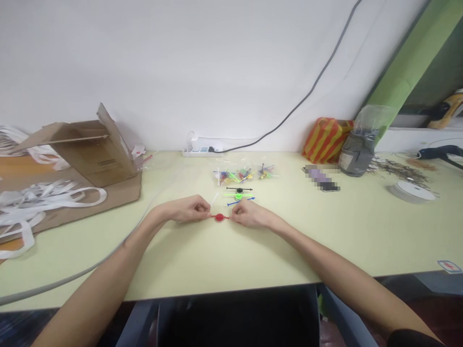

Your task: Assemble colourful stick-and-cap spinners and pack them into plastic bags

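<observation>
My left hand (190,209) and my right hand (248,214) rest on the pale yellow table (253,250), each pinching one end of a thin red stick with a red disc (219,218) at its middle. Both hands are closed on that piece. Just beyond it lie a green disc piece (238,196), a black disc piece (239,190), a blue stick (240,201) and a white stick (214,198). Further back sit small clear bags of coloured sticks (244,174).
An open cardboard box (90,149) and white straps (39,197) lie at the left. A power strip (201,151) with a grey cable sits by the wall. At the right stand an orange striped bag (325,140), a plastic bag of dark parts (356,152) and a white tape roll (412,191).
</observation>
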Action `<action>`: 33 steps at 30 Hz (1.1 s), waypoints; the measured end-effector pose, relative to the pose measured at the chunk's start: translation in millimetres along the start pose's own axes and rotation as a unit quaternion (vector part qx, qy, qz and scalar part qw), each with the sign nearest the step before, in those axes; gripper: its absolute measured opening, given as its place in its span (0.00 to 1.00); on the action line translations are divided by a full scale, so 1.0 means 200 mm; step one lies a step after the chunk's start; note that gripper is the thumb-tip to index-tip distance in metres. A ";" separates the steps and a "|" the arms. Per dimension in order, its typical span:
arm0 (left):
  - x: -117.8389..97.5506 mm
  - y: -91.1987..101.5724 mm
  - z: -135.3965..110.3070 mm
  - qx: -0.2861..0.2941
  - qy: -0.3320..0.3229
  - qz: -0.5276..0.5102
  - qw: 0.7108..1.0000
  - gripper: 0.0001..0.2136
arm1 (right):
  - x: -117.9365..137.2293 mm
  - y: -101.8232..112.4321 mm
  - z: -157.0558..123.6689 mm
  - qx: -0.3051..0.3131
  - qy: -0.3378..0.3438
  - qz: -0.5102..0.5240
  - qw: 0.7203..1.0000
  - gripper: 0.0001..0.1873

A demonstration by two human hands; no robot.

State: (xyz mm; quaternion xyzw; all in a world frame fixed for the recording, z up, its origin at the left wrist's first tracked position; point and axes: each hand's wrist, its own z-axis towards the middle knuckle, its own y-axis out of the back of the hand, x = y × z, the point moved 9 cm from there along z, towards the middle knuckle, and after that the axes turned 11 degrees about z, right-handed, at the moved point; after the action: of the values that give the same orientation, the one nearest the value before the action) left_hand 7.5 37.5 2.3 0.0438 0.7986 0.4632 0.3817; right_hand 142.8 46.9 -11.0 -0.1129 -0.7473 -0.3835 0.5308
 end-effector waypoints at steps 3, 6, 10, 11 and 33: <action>-0.01 0.00 -0.01 0.001 0.004 -0.005 1.000 0.14 | 0.00 0.00 -0.01 -0.001 0.000 0.009 1.000 0.13; -0.01 -0.02 -0.02 0.013 0.011 -0.033 0.999 0.17 | -0.02 0.00 -0.02 0.013 -0.011 0.031 0.999 0.15; 0.00 -0.04 -0.02 0.025 0.014 -0.082 0.996 0.18 | -0.02 0.00 -0.03 0.027 -0.007 0.057 0.998 0.16; 0.00 -0.04 -0.02 0.025 0.015 -0.087 0.996 0.18 | -0.01 0.00 -0.03 0.033 -0.004 0.066 0.997 0.16; -0.01 0.03 -0.06 -0.014 0.023 -0.133 0.991 0.19 | 0.07 0.04 -0.09 0.063 0.027 0.201 0.977 0.22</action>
State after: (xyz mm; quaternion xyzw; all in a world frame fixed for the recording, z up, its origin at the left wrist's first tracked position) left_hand -1.0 31.1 10.7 -0.0789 0.7995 0.4204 0.4217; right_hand 154.1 36.2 8.2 -0.2173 -0.7173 -0.2239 0.6230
